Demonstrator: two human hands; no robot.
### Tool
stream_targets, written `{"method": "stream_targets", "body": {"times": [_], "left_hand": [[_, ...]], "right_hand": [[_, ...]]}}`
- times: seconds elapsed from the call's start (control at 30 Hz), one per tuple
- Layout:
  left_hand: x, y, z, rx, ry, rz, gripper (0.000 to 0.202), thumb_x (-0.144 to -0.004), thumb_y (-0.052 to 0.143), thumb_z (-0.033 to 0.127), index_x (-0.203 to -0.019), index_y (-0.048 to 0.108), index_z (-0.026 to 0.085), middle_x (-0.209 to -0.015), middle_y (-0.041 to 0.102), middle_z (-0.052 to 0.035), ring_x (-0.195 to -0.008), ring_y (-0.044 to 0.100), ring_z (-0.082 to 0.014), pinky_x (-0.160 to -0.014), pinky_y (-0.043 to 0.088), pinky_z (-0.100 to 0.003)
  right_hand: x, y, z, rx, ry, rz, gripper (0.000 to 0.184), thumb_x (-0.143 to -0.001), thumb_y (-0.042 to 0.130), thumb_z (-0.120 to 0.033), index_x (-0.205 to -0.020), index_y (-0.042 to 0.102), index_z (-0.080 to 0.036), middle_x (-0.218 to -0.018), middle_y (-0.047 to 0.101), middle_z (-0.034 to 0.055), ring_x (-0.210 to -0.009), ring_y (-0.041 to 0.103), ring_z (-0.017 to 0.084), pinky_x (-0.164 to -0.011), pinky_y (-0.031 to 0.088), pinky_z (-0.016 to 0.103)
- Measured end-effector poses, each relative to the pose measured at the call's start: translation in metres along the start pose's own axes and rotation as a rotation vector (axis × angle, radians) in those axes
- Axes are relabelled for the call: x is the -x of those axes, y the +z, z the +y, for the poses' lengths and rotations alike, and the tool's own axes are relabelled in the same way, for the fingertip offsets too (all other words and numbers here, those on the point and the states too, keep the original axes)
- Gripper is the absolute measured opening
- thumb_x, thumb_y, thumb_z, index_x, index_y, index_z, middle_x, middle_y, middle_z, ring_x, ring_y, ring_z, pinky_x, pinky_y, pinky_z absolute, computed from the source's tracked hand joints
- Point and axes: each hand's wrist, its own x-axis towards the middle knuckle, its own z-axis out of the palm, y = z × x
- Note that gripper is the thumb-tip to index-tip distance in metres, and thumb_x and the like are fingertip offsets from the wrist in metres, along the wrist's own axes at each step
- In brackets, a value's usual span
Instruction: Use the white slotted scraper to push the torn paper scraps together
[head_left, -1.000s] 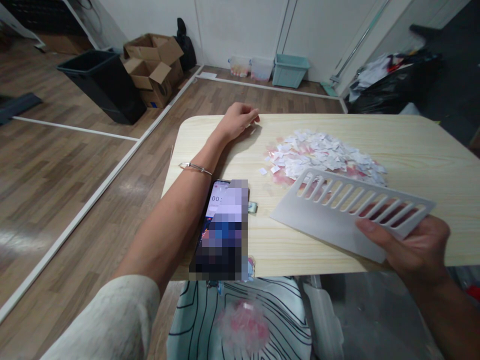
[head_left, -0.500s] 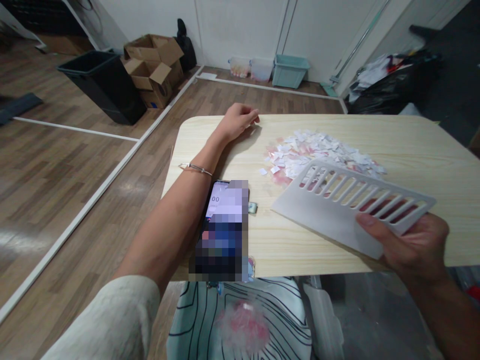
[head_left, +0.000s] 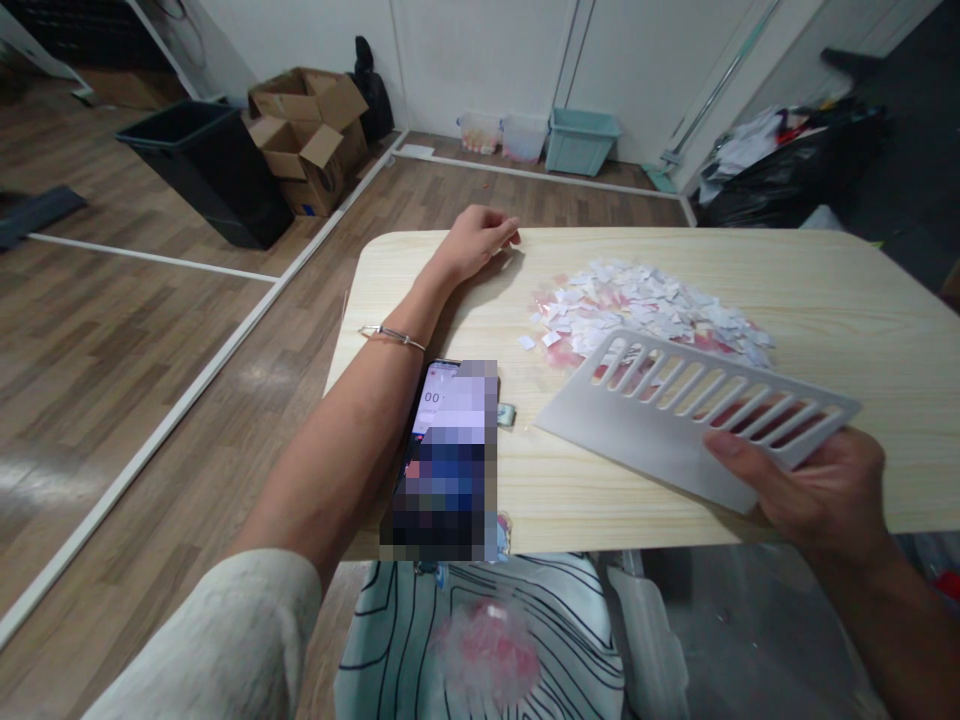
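My right hand (head_left: 814, 490) grips a grey slotted plastic board (head_left: 679, 415) by its near right corner and holds it tilted just above the light wooden table (head_left: 825, 290). Behind the board lies a heap of small white and pink paper scraps (head_left: 637, 305). My left hand (head_left: 476, 240) rests at the table's far left edge, fingers curled under, with nothing visible in them. A thin bracelet sits on that wrist. Beside my left forearm lies a phone (head_left: 446, 450), its screen blurred out.
A black bin (head_left: 206, 175) and open cardboard boxes (head_left: 311, 130) stand on the wooden floor to the left. A teal tub (head_left: 581, 140) and clear containers sit by the far wall. Black rubbish bags (head_left: 787, 170) are piled at the right. A striped cloth (head_left: 480, 640) covers my lap.
The slotted board rose slightly over the scrap heap half a second ago, then dropped back and shifted a little left. My left hand has stayed put.
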Motion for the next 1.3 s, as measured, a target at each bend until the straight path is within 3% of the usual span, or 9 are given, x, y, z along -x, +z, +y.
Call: {"method": "stream_targets", "body": {"times": [0.23, 0.7, 0.93, 1.3], "left_hand": [[0.0, 0.001, 0.0, -0.063, 0.013, 0.008, 0.03, -0.101, 0.062, 0.03, -0.075, 0.07, 0.017, -0.06, 0.051, 0.0, -0.061, 0.048, -0.0118, -0.063, 0.044, -0.027], [0.001, 0.0, 0.0, -0.044, -0.009, -0.008, 0.028, -0.101, 0.063, 0.031, -0.078, 0.072, 0.017, -0.064, 0.051, -0.0011, -0.062, 0.05, -0.0123, -0.065, 0.046, -0.029], [0.002, 0.0, 0.003, -0.044, 0.006, 0.014, 0.027, -0.1, 0.065, 0.027, -0.076, 0.07, 0.017, -0.064, 0.053, -0.0009, -0.064, 0.052, -0.0127, -0.066, 0.045, -0.029], [-0.003, 0.0, -0.005, -0.046, 0.028, -0.012, 0.03, -0.101, 0.064, 0.03, -0.075, 0.071, 0.016, -0.063, 0.051, -0.0006, -0.061, 0.049, -0.0114, -0.064, 0.044, -0.029]], "right_hand": [[-0.004, 0.0, 0.011, 0.008, -0.094, -0.113, 0.007, -0.072, 0.087, -0.027, -0.077, 0.089, -0.031, -0.075, 0.088, 0.0005, -0.062, 0.085, 0.025, -0.055, 0.068, 0.029], [-0.003, -0.004, 0.019, -0.024, -0.11, -0.259, 0.006, -0.081, 0.087, -0.035, -0.083, 0.09, -0.03, -0.079, 0.088, 0.0026, -0.065, 0.085, 0.027, -0.056, 0.07, 0.033], [-0.007, -0.003, 0.005, -0.061, -0.163, -0.329, 0.009, -0.08, 0.084, -0.024, -0.075, 0.087, -0.032, -0.066, 0.083, -0.0024, -0.052, 0.079, 0.022, -0.046, 0.063, 0.026], [-0.009, -0.005, -0.01, -0.076, -0.148, -0.387, 0.012, -0.079, 0.089, -0.036, -0.07, 0.086, -0.029, -0.06, 0.082, 0.0006, -0.047, 0.078, 0.023, -0.044, 0.063, 0.024]]}}
